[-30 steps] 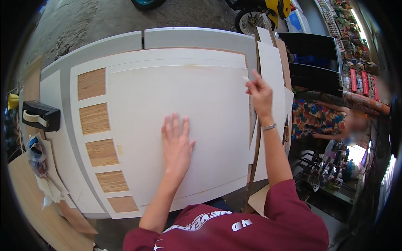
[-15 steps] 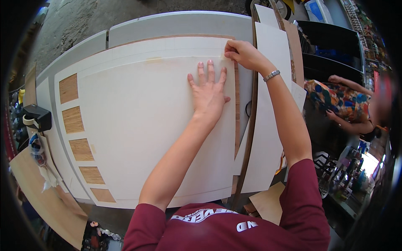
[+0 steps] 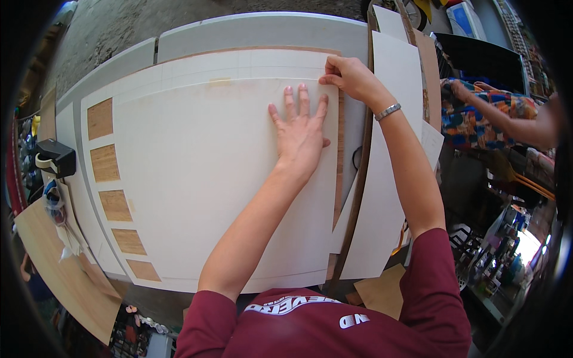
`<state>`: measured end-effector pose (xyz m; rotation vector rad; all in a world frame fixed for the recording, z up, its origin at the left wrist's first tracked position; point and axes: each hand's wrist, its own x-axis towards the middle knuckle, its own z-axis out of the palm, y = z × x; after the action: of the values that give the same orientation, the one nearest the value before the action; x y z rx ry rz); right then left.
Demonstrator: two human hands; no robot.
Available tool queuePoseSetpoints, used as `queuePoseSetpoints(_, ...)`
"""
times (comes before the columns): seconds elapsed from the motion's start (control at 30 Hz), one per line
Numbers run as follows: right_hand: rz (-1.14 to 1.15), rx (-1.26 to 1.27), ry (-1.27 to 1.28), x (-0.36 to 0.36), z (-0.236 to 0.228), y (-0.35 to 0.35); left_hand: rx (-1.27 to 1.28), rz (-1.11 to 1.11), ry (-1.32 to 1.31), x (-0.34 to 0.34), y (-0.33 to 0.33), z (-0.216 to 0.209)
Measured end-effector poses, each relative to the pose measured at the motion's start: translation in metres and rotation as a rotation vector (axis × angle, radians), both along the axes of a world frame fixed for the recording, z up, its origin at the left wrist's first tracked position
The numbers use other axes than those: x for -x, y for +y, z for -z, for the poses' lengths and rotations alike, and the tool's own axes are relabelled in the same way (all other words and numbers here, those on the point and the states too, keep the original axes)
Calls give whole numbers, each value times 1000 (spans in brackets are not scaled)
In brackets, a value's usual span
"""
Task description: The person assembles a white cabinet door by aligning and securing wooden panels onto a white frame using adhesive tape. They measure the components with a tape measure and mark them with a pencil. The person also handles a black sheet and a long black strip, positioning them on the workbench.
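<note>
While the left hand (image 3: 300, 134) lies flat with its fingers spread, pressing on the large white sheet (image 3: 203, 161) and grasping nothing, the right hand (image 3: 353, 77) is bent over the sheet's upper right corner, thumb and forefinger pinched together; whether something thin sits between them cannot be told. The sheet fills the centre of the frame, resting on a white board (image 3: 128, 218) whose cutouts along the left show brown wood, all on the pale counter (image 3: 256, 28).

The likeliest trouble is slippage: should the left palm slide or ease off, a pull from the right hand could skew the sheet on the board. Tugging the corner upward might also crease it, and the small tape strip (image 3: 219, 80) at its top edge looks too slight to resist much.

As for containers, a black tape dispenser (image 3: 58, 156) at the left of the frame carries a pale tape roll (image 3: 44, 163). Below it, a clear plastic bag (image 3: 54, 203) holds something bluish, not identifiable. At the upper right, a black bin (image 3: 483, 56) is too dark inside to read.
</note>
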<state>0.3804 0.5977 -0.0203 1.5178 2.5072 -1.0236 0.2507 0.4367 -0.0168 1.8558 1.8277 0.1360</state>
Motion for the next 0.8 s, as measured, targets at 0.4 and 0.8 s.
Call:
queuePoseSetpoints(0.4, -216, -454, 5, -11, -7, -7, 46, -2, -20, 0, 1, -2)
queuePoseSetpoints(0.8, -431, -552, -83, -4, -12, -4, 57, 8, 14, -1, 1, -2)
